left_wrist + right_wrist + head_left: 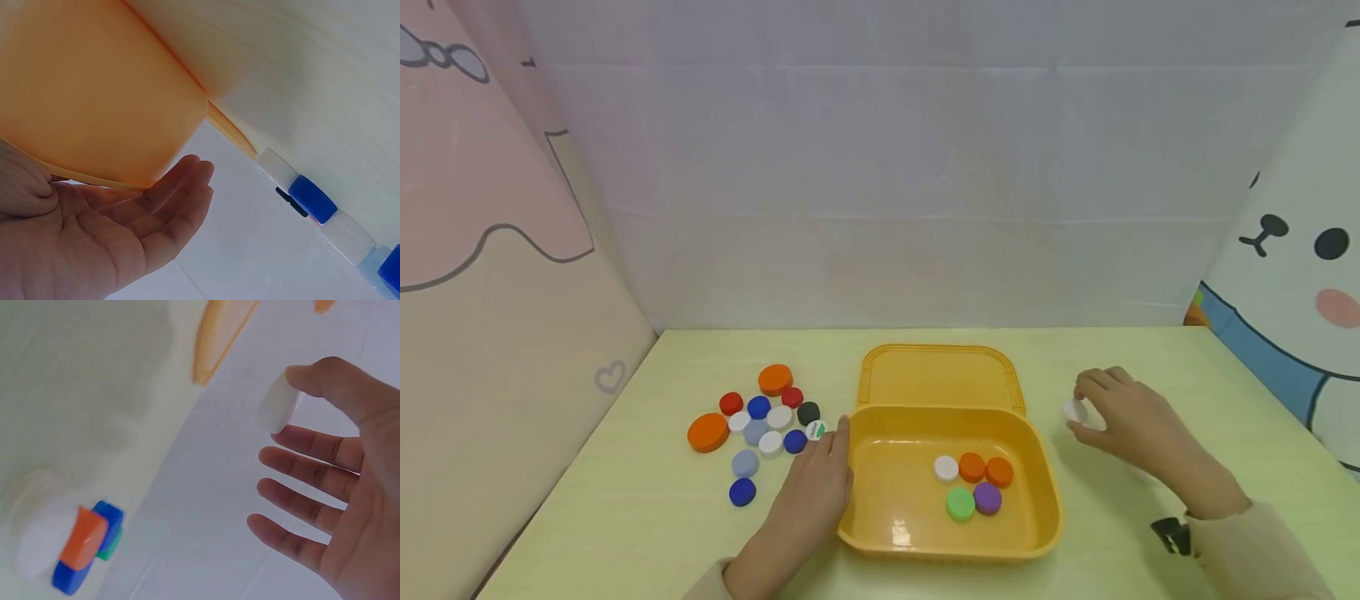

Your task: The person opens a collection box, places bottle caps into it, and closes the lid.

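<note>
Between thumb and index fingertip, my right hand point(1131, 425) pinches a white bottle cap point(279, 405), held tilted to the right of the yellow container point(1052, 533). The other right fingers point(306, 503) extend loosely apart. Along the container's left wall lies my left hand point(808, 492), its fingers fairly straight and touching the rim. In the left wrist view those fingers point(172, 212) are just beside the container's edge. Inside the container are a white cap point(946, 468), two orange caps point(972, 467), a green cap point(960, 504) and a purple cap point(987, 498).
Left of the container spread several loose caps, including a large orange cap point(707, 432), a black cap point(808, 413) and a blue cap point(742, 492). A yellow lid point(940, 375) lies behind the container. The right wrist view also shows blurred white, orange point(84, 537), blue and green pieces.
</note>
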Action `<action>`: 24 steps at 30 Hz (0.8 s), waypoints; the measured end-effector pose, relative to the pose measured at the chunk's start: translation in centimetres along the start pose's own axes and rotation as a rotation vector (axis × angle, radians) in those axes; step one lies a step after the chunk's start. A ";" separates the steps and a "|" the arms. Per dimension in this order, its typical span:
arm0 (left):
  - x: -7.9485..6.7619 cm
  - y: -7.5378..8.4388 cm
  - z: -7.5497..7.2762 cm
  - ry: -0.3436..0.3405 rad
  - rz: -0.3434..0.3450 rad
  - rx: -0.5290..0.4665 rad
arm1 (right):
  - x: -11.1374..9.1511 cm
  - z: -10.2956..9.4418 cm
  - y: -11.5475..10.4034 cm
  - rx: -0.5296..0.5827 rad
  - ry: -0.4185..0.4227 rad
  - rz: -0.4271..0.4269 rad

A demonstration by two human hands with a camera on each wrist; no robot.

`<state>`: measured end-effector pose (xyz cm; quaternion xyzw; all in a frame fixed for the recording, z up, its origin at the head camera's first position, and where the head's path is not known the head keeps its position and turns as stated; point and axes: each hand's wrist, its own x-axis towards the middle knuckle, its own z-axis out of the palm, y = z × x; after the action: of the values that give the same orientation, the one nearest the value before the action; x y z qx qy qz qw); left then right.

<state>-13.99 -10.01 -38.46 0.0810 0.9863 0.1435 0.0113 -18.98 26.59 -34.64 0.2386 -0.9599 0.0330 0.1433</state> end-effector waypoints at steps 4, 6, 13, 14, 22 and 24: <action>0.0 0.1 -0.1 -0.006 -0.004 0.002 | 0.6 -0.4 -1.6 -0.011 0.081 -0.089; 0.0 0.1 -0.1 -0.010 -0.009 0.002 | 0.9 -0.6 -2.4 -0.020 0.113 -0.130; -0.1 0.1 -0.2 -0.012 -0.004 -0.001 | 1.5 -1.0 -5.5 -0.019 0.087 -0.172; -0.1 0.1 -0.2 -0.013 -0.006 -0.002 | 1.6 -0.9 -5.9 -0.025 0.082 -0.181; -0.1 0.1 -0.3 -0.009 -0.003 -0.001 | 2.2 0.6 -8.9 -0.041 0.066 -0.296; -0.2 0.1 -0.3 -0.011 -0.001 -0.003 | 2.3 1.1 -9.5 -0.050 0.087 -0.344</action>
<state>-13.82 -10.02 -38.13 0.0812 0.9860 0.1445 0.0168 -16.76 16.99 -35.07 0.3939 -0.8984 -0.0059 0.1941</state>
